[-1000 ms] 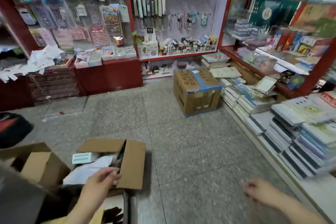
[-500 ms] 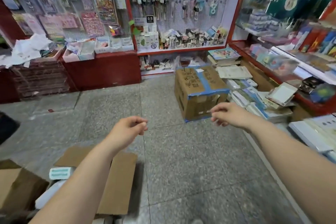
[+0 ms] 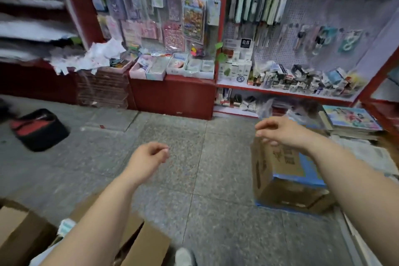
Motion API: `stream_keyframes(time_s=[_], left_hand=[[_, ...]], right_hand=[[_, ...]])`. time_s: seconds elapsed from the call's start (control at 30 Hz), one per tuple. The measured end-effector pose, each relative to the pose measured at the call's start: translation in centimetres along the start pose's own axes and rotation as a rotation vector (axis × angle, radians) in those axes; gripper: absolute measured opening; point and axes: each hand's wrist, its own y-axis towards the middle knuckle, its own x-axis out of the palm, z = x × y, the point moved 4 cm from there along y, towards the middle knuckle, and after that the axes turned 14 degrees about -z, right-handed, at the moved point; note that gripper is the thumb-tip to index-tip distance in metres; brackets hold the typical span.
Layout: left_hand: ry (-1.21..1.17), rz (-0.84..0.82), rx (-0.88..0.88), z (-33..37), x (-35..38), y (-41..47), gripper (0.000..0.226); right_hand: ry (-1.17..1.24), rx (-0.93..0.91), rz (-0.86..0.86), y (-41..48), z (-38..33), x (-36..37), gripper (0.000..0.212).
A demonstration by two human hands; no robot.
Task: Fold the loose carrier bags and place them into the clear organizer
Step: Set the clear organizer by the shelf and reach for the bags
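Speckled grey floor fills the middle of a stationery shop, ringed by a pegboard display of hanging pens and packets and a red table bearing small trays. A cardboard box sealed with blue tape stands on the floor at right, beside stacked books. Open cardboard boxes sit at the lower left edge. Against the left end of the red table stands the clear organizer, its tiers see-through. The loose carrier bags, white and crumpled, lie in a heap across its top and spill leftward; none looks folded, though blur hides detail. A black and red bag rests on the floor at far left. Both bare arms reach forward, well apart from the heap. The left hand hovers over the floor, its grip loosely curled with thumb near forefinger, holding nothing. The right hand hangs above the taped box, fingers relaxed, apart and empty.
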Motion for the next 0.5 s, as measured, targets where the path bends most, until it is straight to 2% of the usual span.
stream_keyframes(time_s=[0.07,0.23,0.4,0.5], left_hand=[[-0.078,0.098,0.023,-0.1,-2.2,4.9,0.015],[-0.137,0.126,-0.023,0.3,-8.4,15.4,0.03],[-0.067,0.357,-0.057,0.5,-17.5,24.3,0.022],[-0.011,0.438,-0.049,0.6,-23.2,29.5,0.016]], right_hand=[[-0.045,-0.039,-0.022,5.6,-3.2,-1.2,0.013],[-0.134,-0.114,-0.111,17.9,-12.3,-4.2,0.005],[-0.152,-0.21,-0.176,29.6,-20.4,-5.5,0.009],[-0.174,-0.307,-0.184,37.6,-25.1,-5.6,0.012]])
